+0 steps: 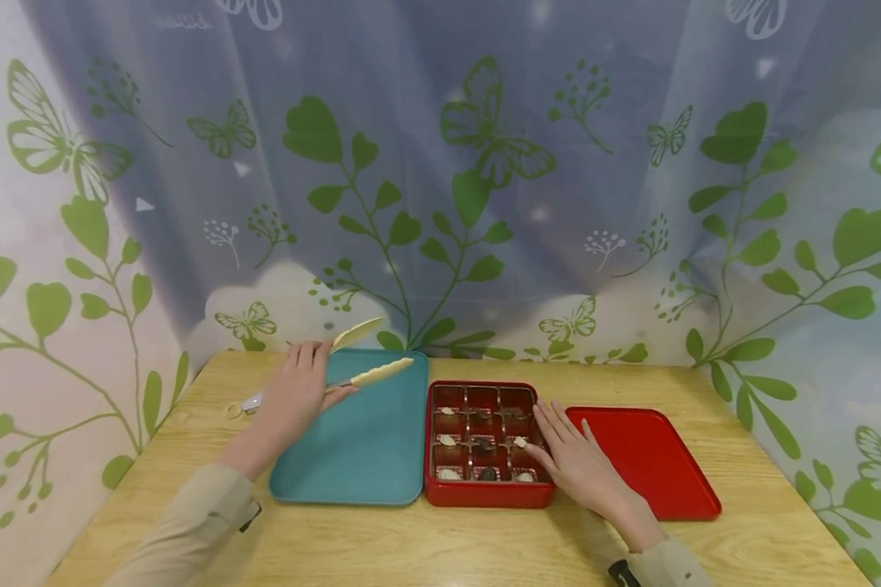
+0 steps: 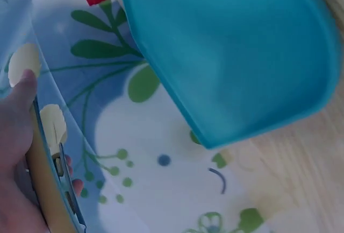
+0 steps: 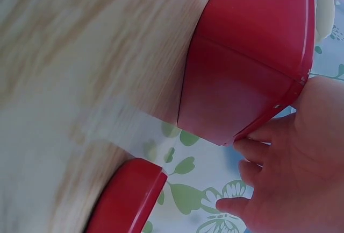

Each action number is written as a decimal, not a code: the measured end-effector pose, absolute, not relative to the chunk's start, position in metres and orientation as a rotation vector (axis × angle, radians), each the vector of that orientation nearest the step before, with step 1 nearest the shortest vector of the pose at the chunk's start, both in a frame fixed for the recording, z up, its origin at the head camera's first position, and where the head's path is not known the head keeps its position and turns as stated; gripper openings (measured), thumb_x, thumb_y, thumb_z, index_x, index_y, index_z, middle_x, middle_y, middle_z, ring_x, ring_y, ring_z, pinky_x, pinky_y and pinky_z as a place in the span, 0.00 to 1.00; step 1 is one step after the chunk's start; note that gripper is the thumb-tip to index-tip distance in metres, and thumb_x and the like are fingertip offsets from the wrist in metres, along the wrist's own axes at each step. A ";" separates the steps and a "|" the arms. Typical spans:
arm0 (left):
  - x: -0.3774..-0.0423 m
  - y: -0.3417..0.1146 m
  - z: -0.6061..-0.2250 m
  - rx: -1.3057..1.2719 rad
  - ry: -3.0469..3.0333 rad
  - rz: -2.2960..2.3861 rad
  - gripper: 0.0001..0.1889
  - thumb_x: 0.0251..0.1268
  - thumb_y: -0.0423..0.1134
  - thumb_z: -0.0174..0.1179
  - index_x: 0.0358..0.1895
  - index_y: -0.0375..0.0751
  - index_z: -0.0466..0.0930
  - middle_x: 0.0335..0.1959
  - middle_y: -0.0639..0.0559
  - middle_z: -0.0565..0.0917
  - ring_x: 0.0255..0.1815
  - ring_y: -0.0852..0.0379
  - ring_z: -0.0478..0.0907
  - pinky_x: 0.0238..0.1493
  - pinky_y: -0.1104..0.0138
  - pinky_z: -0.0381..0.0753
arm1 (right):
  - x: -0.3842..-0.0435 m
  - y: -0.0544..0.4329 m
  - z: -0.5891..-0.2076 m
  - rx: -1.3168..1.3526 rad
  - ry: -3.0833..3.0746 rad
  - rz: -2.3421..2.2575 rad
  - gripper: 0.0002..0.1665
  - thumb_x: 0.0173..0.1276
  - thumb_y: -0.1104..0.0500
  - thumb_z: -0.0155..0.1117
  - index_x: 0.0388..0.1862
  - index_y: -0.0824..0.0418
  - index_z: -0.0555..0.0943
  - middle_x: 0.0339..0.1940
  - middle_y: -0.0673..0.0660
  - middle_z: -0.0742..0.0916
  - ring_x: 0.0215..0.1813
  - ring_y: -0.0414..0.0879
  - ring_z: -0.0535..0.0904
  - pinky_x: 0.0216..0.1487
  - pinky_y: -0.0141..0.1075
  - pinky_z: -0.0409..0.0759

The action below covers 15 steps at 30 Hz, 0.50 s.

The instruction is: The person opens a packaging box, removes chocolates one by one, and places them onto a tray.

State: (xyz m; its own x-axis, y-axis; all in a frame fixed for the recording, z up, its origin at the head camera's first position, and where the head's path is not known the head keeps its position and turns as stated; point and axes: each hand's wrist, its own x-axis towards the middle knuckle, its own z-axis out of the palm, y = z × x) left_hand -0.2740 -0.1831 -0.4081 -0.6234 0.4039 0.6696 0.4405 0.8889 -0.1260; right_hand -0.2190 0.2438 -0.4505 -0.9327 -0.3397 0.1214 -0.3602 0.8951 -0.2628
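Note:
My left hand (image 1: 299, 391) grips a pair of tongs (image 1: 382, 372) with pale cream scalloped tips, held over the far left part of a blue tray (image 1: 352, 465). The tongs' arms stand apart with nothing between the tips. In the left wrist view the thumb lies along one arm of the tongs (image 2: 51, 179). My right hand (image 1: 576, 461) rests at the right rim of a square red box (image 1: 488, 495), fingers extended. Clear dividers split the box into compartments holding small white and dark pieces. The right wrist view shows fingertips at the rim of the box (image 3: 242, 66).
Right of the box lies a flat red lid or tray (image 1: 649, 456), its left edge partly behind my right hand. The blue tray stands close against the box's left side. All rest on a wooden table (image 1: 484, 550), with a leaf-and-butterfly curtain (image 1: 426, 163) at its back edge.

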 end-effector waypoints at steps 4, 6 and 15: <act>-0.272 -0.171 -0.401 -0.653 -2.391 0.003 0.46 0.60 0.59 0.69 0.67 0.22 0.69 0.54 0.31 0.76 0.54 0.35 0.75 0.55 0.49 0.80 | -0.218 0.244 -0.450 0.566 -2.966 0.450 0.44 0.80 0.39 0.49 0.82 0.65 0.55 0.82 0.64 0.58 0.82 0.63 0.50 0.74 0.70 0.48; -0.272 -0.165 -0.399 -0.671 -2.413 0.038 0.46 0.59 0.59 0.70 0.69 0.24 0.68 0.55 0.32 0.75 0.55 0.36 0.75 0.54 0.50 0.80 | -0.217 0.244 -0.449 0.573 -2.959 0.457 0.44 0.80 0.40 0.50 0.81 0.66 0.56 0.82 0.65 0.58 0.82 0.64 0.50 0.74 0.71 0.48; -0.278 -0.139 -0.387 -0.767 -2.423 0.144 0.40 0.59 0.58 0.70 0.67 0.33 0.73 0.56 0.38 0.78 0.58 0.40 0.76 0.59 0.50 0.77 | -0.216 0.242 -0.447 0.553 -2.992 0.427 0.44 0.80 0.40 0.50 0.82 0.65 0.53 0.83 0.63 0.56 0.83 0.62 0.48 0.75 0.69 0.47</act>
